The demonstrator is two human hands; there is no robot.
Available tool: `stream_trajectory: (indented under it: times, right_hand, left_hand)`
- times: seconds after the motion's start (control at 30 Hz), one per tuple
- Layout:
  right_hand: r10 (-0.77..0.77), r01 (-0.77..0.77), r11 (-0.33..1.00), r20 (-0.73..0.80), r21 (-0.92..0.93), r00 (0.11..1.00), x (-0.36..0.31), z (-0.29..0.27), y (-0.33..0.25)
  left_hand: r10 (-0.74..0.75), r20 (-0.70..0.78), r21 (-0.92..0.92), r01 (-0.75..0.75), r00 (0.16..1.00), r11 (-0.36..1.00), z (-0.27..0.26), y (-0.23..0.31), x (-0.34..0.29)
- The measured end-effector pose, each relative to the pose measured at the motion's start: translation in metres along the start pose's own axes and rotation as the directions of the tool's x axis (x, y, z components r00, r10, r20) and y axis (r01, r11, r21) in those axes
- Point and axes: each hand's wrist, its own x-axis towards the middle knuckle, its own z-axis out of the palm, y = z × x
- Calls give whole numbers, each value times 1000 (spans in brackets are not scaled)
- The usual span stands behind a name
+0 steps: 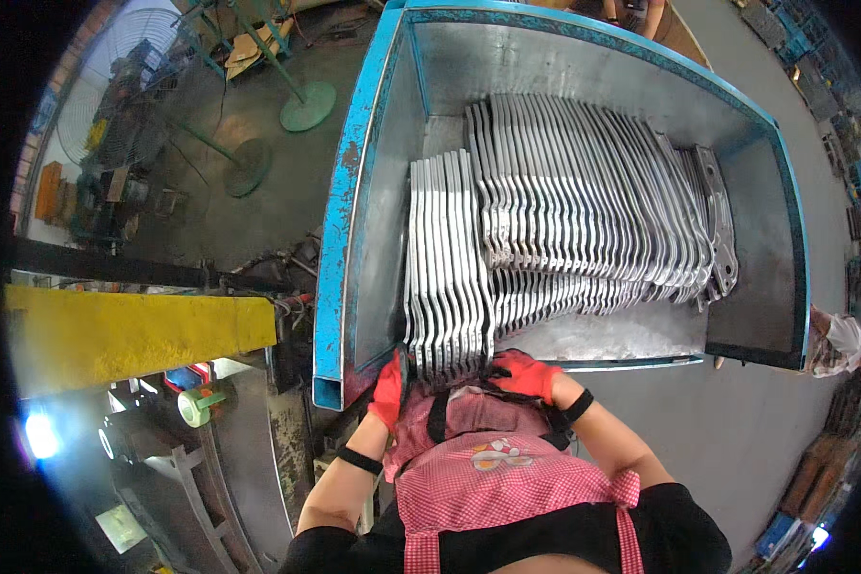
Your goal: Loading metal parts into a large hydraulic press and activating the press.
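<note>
A row of bent silver metal strips stands on edge at the left end of a blue-framed metal bin. My left hand, in a red glove, presses against the left side of the row's near end. Against the right side of the same end is my right hand, gloved in red and black, its fingers curled inward. Between them the two hands clasp the near ends, close to my checked apron. Fingertips on both hands are partly hidden. A larger, tightly packed row of similar metal strips fills the bin's middle.
The bin's front side has a low edge. Left of it is a yellow beam with machinery. Green round stand bases rest on the floor beyond. Another person's arms show past the far rim; another person is at right.
</note>
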Motion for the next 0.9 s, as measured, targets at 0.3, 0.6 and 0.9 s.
stream_trajectory:
  times: [0.3,0.6,0.9]
  right_hand:
    - [324,-163,894,-350,417,879,72,-60,-11]
    - [596,-319,785,-508,531,622,127,-13,-5]
    - [548,-298,788,-394,538,738,53,18,-45]
  left_hand:
    - [32,-320,137,13,947,990,1,98,34]
    - [-38,274,-818,254,961,516,28,40,134]
    - [582,481,805,-66,656,-590,45,16,34]
